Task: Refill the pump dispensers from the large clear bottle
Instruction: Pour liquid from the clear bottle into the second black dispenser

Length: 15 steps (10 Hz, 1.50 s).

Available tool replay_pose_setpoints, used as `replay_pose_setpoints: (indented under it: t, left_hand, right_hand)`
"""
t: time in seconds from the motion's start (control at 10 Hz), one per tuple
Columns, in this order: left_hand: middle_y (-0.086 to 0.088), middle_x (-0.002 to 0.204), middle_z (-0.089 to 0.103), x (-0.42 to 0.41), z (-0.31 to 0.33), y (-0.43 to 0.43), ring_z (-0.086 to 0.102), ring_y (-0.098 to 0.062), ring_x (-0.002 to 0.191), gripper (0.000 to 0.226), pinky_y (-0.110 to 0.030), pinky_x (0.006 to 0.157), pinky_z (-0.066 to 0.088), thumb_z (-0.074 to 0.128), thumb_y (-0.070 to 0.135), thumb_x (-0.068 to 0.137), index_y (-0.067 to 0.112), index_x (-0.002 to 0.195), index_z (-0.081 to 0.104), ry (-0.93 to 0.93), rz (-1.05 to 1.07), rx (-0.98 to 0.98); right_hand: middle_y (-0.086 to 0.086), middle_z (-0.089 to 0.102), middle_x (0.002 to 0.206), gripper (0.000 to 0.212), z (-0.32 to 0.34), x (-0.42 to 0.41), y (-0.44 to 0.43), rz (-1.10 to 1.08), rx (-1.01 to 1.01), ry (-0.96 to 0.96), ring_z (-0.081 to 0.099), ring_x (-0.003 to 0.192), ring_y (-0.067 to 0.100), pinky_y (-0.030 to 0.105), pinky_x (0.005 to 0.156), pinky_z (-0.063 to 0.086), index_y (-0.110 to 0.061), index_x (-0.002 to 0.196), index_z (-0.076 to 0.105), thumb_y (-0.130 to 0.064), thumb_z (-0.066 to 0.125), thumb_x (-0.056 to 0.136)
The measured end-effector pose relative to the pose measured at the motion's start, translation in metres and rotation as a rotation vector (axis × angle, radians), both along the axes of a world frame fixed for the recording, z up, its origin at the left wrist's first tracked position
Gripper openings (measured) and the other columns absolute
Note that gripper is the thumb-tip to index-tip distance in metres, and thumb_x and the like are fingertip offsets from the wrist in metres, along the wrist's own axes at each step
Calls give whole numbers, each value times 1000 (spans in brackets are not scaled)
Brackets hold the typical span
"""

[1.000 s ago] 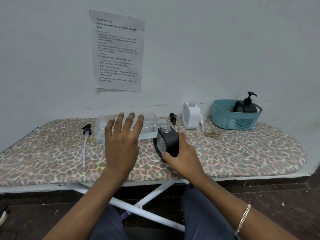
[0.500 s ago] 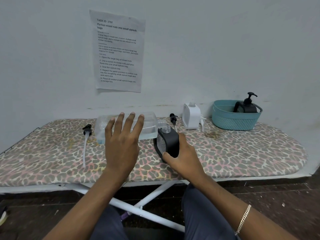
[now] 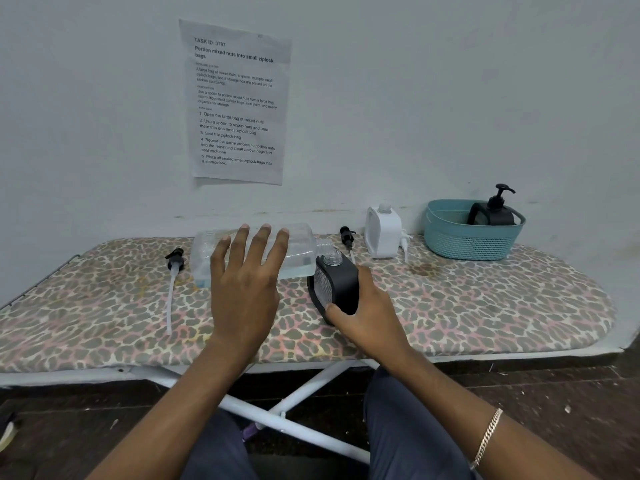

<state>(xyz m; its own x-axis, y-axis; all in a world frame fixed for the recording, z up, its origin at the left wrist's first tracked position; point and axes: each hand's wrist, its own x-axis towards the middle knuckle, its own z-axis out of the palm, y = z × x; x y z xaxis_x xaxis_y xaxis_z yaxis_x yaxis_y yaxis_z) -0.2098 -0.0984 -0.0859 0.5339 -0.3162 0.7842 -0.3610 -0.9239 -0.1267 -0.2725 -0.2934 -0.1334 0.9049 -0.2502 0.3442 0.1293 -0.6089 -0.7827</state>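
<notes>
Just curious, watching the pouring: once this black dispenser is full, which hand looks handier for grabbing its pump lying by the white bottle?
Probably the right hand: the pump lies on its side, while the left hand holds the clear bottle.

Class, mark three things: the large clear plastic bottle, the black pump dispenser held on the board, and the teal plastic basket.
large clear plastic bottle (image 3: 301, 252): head view, on its bare side wall.
black pump dispenser (image 3: 341, 284): head view, on its body.
teal plastic basket (image 3: 464, 242): head view, on its front wall.
</notes>
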Motion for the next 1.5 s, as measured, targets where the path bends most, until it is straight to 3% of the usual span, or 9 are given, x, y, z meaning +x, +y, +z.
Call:
replay_pose_setpoints:
  t: [0.2,0.5,0.7,1.3,1.5]
  left_hand:
    - [-12,147,59,0,0,0,49,-39,142,74,-55,118,29,64,-11,79,16,148,56,1,1,5]
    - [-12,148,59,0,0,0,48,-39,142,75,-54,119,28,65,-11,79,16,148,56,11,4,6]
    - [-12,147,59,0,0,0,49,-39,142,75,-54,119,28,65,-11,79,16,148,56,15,3,3]
    - [-12,147,59,0,0,0,48,-39,142,72,-55,119,30,64,-11,81,16,148,56,15,-10,-11]
    - [-13,146,60,0,0,0,49,-39,142,73,-55,118,30,65,-11,80,15,147,56,11,-10,-13]
  right_hand:
    - [-14,65,93,46,1,-1,1,-2,3,-2,63,82,4,21,63,46,-34,119,43,-33,74,85]
    - [-14,66,95,48,0,-1,1,-6,-3,-4,65,84,5,30,70,57,-37,120,42,-36,74,84]
    - [-14,66,94,48,2,-2,0,0,-4,-9,64,82,3,24,67,53,-37,120,42,-35,74,85]
    - [-13,66,95,47,3,-2,0,-4,-2,0,64,84,5,29,69,55,-35,121,43,-34,74,85]
    - [-14,65,96,49,3,-2,1,-2,-13,4,64,84,4,25,67,52,-35,122,41,-34,73,85]
